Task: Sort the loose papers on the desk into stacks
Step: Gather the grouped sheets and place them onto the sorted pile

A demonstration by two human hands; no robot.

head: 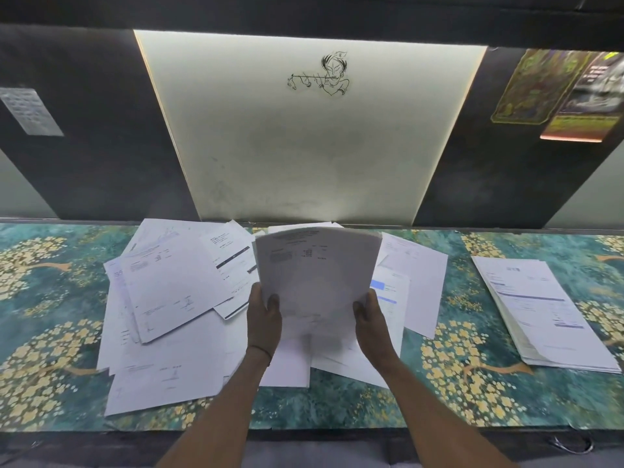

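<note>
A loose heap of papers (175, 298) lies spread over the middle and left of the worktop (439, 393), sheets overlapping at all angles and reaching back to the wall panel (304, 146) behind. Well apart to the right sits a squared stack (543, 312). Above the middle of the heap, a sheaf (314, 275) stands nearly upright, held at its lower corners between the left hand (264, 319) and the right hand (373, 320). Posters (553, 92) hang on the wall at the far right, a small notice (30, 111) at the far left.
</note>
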